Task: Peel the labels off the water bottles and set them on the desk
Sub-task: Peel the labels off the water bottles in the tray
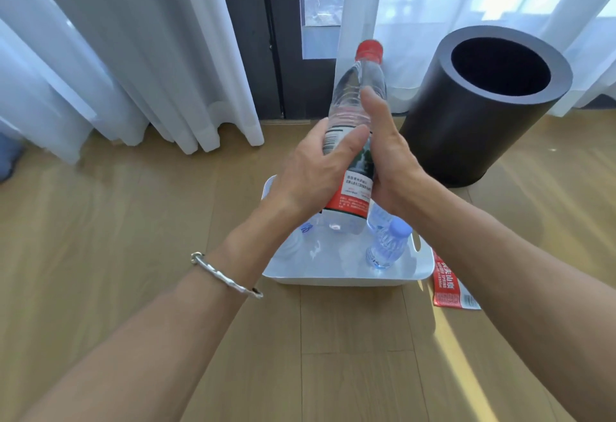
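A clear water bottle [353, 101] with a red cap and a red, white and green label [356, 188] is held tilted above a white bin. My left hand [310, 168] grips its labelled middle from the left, thumb across the label. My right hand [390, 151] holds the bottle's right side, thumb lying up along the clear upper body. Its other fingers are hidden behind the bottle. In the white bin [333, 276] lies a small bottle with a blue cap [388, 246], and other clear bottles lie partly hidden beneath my hands. A peeled red label [448, 290] lies flat on the wooden floor right of the bin.
A black cylindrical waste bin [473, 111] stands open-topped at the back right. White curtains [133, 54] hang along the back, with a dark door frame [266, 38] between them. A silver bangle [226, 276] sits on my left wrist. Wooden floor [100, 255] spreads to the left and front.
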Demonstrator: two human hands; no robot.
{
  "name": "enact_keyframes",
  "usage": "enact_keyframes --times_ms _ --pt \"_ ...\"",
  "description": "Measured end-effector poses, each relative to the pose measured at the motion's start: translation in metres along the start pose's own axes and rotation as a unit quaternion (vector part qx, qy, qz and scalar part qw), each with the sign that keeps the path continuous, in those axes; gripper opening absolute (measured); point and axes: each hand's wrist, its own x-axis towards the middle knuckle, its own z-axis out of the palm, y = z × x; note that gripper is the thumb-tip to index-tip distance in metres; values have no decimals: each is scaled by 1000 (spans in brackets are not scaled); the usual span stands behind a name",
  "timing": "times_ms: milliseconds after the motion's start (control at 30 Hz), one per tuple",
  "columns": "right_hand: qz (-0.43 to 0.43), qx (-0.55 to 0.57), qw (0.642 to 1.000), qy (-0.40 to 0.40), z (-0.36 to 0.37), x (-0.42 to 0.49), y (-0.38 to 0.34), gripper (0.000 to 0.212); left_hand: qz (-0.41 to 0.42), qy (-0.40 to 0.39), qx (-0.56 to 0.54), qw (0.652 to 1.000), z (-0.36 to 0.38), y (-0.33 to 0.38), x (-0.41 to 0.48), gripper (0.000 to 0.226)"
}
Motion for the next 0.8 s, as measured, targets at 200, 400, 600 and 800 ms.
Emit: enact_keyframes --times_ms 200,400,600,800 --pt "3 -1 1000 20 9 1 1 65 -17 35 170 985 -4 4 -8 71" --pt "-9 28 998 47 3 -1 -8 44 20 -28 195 980 -2 10 -15 74" --pt "-28 27 998 54 -1 -2 -13 46 36 -10 158 987 0 12 -15 53" --pt "-29 12 997 65 0 -2 -14 42 26 -71 186 980 -11 15 -16 68"
